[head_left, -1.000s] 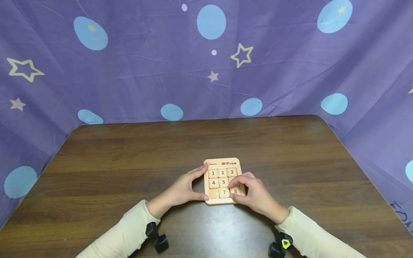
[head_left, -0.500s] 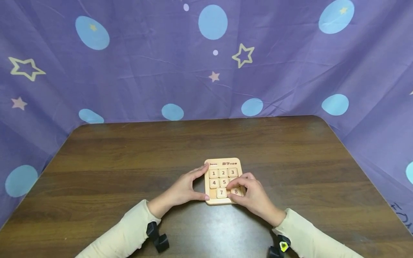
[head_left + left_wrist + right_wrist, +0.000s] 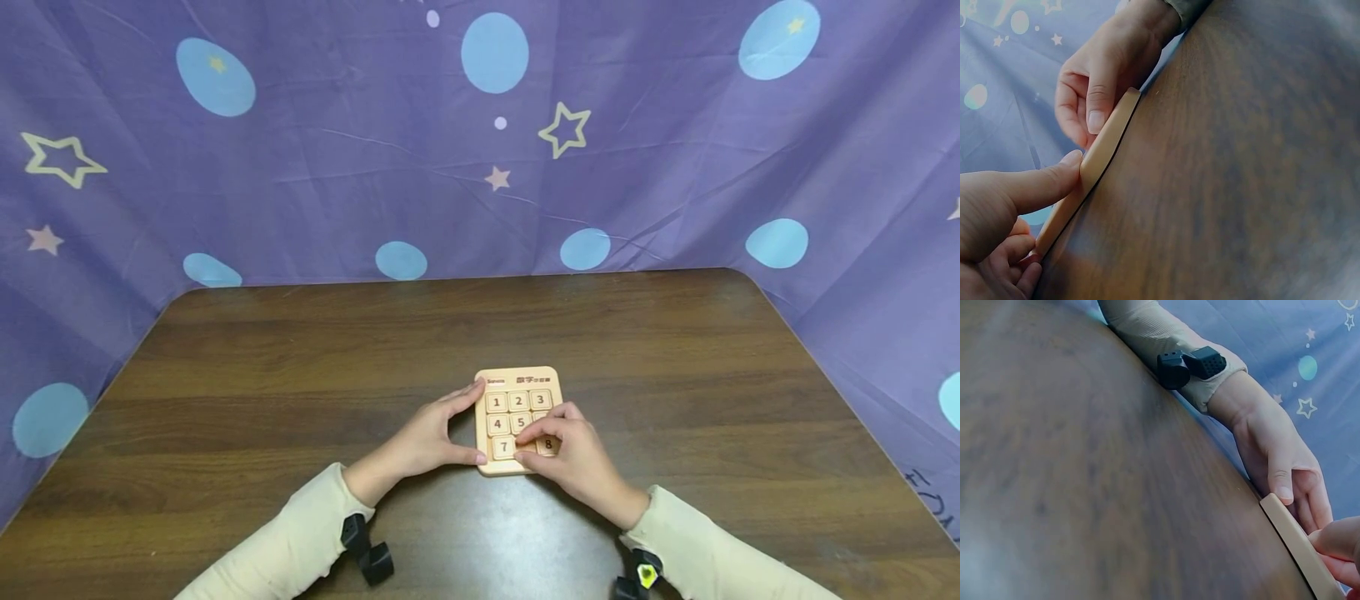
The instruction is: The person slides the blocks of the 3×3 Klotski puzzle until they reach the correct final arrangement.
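Note:
A light wooden sliding number puzzle (image 3: 520,468) lies flat on the table, its digits facing up. My left hand (image 3: 423,437) holds the board along its left side, thumb at the lower left corner and fingers near the upper left one. Over the lower right part is my right hand (image 3: 581,458), its thumb and bent forefinger at the right edge of the 7 tile (image 3: 503,448). That tile sits in the bottom left place, under the 4 tile (image 3: 498,424). The 8 tile (image 3: 549,445) shows partly behind the right fingers, which hide the spot right of the 5.
The dark wooden table (image 3: 300,358) extends around the puzzle on every side. A purple cloth (image 3: 337,167) with blue dots and stars hangs behind and beside it. Black devices (image 3: 367,550) are strapped to both wrists.
The 7 tile has slid left from the bottom middle to the bottom left place. My right hand has moved left along with it. The left hand and the board stay put.

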`<state>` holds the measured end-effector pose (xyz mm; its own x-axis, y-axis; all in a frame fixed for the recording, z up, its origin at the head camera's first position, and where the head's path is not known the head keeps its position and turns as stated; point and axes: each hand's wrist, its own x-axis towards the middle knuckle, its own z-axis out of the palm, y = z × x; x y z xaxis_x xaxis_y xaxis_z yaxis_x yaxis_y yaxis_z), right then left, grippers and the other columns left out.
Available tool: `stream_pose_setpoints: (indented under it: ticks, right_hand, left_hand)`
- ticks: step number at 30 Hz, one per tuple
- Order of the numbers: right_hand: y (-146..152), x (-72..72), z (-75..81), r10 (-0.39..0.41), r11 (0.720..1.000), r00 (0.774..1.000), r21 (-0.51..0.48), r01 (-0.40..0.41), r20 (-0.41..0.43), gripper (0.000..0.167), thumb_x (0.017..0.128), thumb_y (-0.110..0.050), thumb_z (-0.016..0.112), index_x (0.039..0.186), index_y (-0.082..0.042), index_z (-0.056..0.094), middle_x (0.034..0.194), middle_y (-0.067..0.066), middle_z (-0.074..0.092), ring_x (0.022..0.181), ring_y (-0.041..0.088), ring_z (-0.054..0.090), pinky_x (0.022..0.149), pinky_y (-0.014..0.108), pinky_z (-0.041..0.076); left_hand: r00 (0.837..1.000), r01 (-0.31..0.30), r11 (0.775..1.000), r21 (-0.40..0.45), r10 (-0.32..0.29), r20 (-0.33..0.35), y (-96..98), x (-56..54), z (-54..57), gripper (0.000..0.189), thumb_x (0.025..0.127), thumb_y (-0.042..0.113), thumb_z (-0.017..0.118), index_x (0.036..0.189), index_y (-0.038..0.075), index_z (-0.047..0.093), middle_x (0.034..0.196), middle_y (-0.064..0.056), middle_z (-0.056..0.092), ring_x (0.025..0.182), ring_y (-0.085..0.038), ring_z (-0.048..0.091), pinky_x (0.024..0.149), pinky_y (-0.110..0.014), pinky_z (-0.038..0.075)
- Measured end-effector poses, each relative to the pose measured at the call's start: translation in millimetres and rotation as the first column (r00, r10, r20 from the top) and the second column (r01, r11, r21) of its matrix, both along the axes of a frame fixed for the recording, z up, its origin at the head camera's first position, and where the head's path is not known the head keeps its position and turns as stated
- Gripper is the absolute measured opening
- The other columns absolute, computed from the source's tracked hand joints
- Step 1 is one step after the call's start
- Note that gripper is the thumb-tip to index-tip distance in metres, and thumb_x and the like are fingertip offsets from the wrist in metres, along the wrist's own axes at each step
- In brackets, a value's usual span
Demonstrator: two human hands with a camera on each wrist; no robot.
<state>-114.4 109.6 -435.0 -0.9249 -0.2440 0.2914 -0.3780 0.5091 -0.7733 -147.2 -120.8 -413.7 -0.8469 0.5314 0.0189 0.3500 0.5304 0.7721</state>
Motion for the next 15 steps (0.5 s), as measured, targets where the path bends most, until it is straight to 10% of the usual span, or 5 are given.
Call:
stream_pose_setpoints:
  ticks: [15]
  right_hand:
    - [-4.7,0.1,-1.0,0.005,1.0,0.999,-0.006,-0.006,-0.037,0.018,0.064,-0.011,0.084,0.077,-0.019,0.075,0.083,-0.005,0.054,0.08,0.008,0.047,0.066,0.022,0.042]
  left_hand:
    - [1.0,0.004,1.0,0.011,-0.004,0.012,-0.7,-0.7,-1.0,0.094,0.069,0.025,0.084,0.145,0.002,0.032,0.151,-0.012,0.029,0.139,-0.029,0.027,0.114,-0.046,0.022]
